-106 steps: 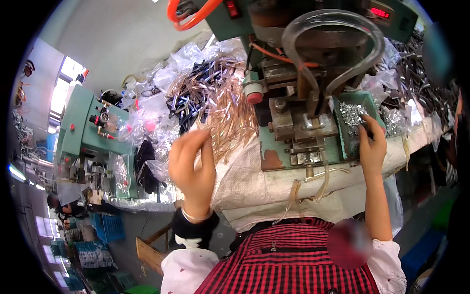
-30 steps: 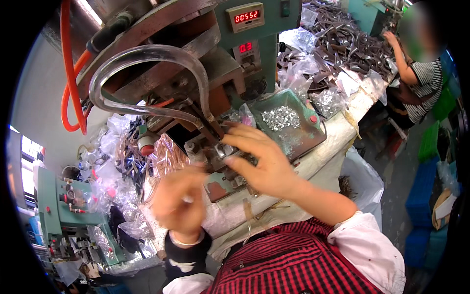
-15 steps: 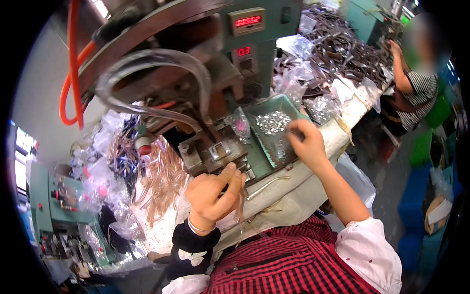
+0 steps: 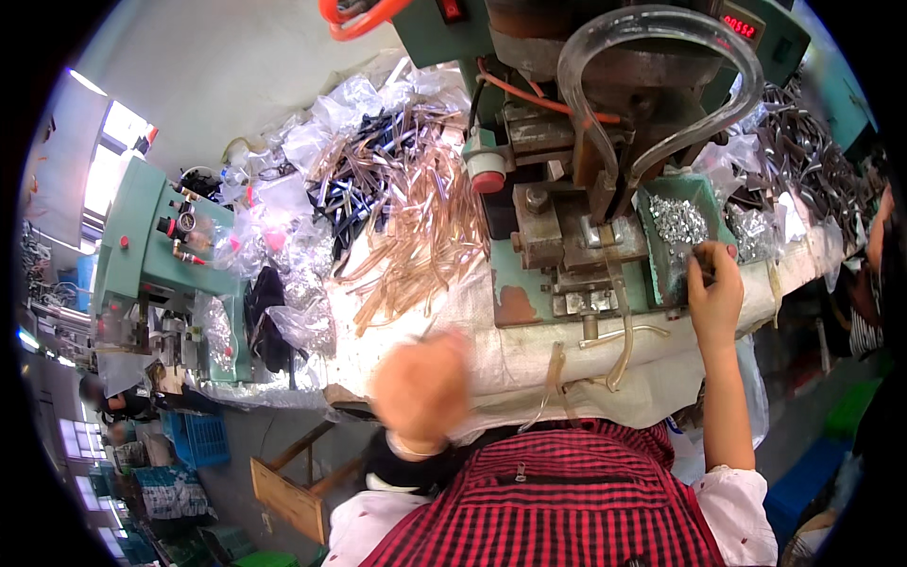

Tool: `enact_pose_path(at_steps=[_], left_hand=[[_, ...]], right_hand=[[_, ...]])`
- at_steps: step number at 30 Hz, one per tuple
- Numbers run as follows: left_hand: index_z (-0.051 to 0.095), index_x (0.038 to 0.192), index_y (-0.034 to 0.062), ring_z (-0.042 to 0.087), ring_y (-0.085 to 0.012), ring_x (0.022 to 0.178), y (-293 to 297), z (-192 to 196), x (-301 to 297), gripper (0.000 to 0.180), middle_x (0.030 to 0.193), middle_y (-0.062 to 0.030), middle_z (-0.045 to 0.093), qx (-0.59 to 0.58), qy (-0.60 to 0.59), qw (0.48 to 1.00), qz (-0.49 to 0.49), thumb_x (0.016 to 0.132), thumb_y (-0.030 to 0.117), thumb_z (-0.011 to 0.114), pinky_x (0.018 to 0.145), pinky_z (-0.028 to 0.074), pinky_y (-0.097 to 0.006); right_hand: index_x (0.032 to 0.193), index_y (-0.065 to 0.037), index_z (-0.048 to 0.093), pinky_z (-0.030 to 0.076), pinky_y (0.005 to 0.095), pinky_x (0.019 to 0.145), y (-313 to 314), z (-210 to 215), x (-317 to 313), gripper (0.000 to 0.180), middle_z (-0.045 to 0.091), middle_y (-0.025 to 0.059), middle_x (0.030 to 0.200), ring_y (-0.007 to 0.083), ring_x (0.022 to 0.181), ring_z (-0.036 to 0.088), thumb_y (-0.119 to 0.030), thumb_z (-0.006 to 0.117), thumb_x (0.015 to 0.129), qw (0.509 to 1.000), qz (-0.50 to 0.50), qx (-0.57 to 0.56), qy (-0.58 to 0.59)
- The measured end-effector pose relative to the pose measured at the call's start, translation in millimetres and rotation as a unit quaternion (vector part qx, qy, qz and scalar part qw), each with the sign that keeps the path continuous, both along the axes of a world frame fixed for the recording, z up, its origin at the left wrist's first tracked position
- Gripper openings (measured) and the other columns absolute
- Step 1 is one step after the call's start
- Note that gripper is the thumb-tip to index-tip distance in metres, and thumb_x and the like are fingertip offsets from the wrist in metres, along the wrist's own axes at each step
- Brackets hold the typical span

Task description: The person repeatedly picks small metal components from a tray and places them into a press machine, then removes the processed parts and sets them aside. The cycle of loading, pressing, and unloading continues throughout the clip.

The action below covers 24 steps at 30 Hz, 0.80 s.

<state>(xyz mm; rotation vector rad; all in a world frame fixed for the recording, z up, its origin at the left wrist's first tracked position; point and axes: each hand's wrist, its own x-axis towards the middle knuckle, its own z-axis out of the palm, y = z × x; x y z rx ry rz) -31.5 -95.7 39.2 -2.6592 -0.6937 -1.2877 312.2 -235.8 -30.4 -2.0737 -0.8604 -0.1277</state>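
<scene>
My left hand [image 4: 422, 386] is smeared by motion, over the cloth's front edge and left of the press; its fingers cannot be made out. My right hand [image 4: 715, 288] is at the right front side of a green tray [image 4: 654, 274] of small silver metal pieces [image 4: 678, 219]. Its fingers are curled together; anything between them is too small to name. A translucent brownish strip [image 4: 624, 326] runs from the metal die [image 4: 597, 234] of the green press [image 4: 506, 304] down over the front edge.
Many loose brownish strips [image 4: 425, 227] lie left of the press, beside dark strips and plastic bags [image 4: 331, 128]. A red button [image 4: 487, 180] juts out there. A clear hose [image 4: 567, 71] loops above the die. Another green machine [image 4: 156, 227] stands far left, and a wooden stool [image 4: 288, 496] below.
The view has swung left. My left hand has left the die's front and moved left toward me, while the strip stays at the die. My right hand remains by the tray, now lower beside it.
</scene>
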Motion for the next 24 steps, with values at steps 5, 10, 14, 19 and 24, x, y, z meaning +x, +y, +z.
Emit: enact_pose_path(at_steps=[5,10,14,19,24], left_hand=[[0.073,0.089,0.0053,0.063,-0.0294,0.088,91,13,-14,0.014,0.091,-0.0073,0.069,-0.061,0.032,0.994,0.086,0.077,-0.002,0.074,0.077,0.049,-0.038],[0.077,0.091,0.015,0.06,-0.0334,0.108,154,-60,5,0.028,0.121,-0.0101,0.065,-0.115,0.198,0.973,-0.028,0.07,-0.002,0.071,0.093,0.049,-0.042],[0.077,0.09,0.0112,0.062,-0.035,0.112,163,-82,6,0.022,0.121,-0.0127,0.067,-0.177,0.077,0.981,-0.034,0.073,-0.001,0.076,0.094,0.05,-0.043],[0.073,0.098,0.0007,0.063,-0.0087,0.077,136,-47,28,0.009,0.094,-0.0036,0.071,-0.277,-0.106,0.955,-0.008,0.09,-0.003,0.071,0.067,0.047,-0.021],[0.066,0.117,-0.0031,0.066,-0.0105,0.094,118,-45,55,0.018,0.106,-0.0089,0.073,-0.377,-0.187,0.901,-0.102,0.1,-0.001,0.061,0.08,0.052,-0.024]], right_hand=[[0.1,-0.002,0.071,0.05,0.0367,0.08,21,19,2,0.012,0.07,0.0102,0.091,0.0288,0.086,0.065,0.001,0.069,0.088,0.981,0.077,0.089,-0.152],[0.095,-0.002,0.071,0.05,0.0373,0.079,34,19,-5,0.01,0.071,0.0101,0.09,0.0289,0.087,0.066,0.001,0.071,0.085,0.99,0.067,0.082,-0.092],[0.09,-0.002,0.072,0.051,0.0379,0.084,0,12,4,0.013,0.07,0.0111,0.089,0.0287,0.088,0.066,0.003,0.074,0.079,0.995,0.012,0.08,-0.055],[0.093,-0.003,0.075,0.05,0.0379,0.084,-1,53,-22,0.016,0.071,0.0104,0.087,0.0272,0.089,0.066,0.002,0.075,0.078,0.988,0.071,0.133,-0.044],[0.119,0.001,0.069,0.052,0.0349,0.087,69,76,-54,0.035,0.073,0.0126,0.103,0.0247,0.095,0.069,-0.002,0.074,0.084,0.948,0.177,0.25,0.089]])
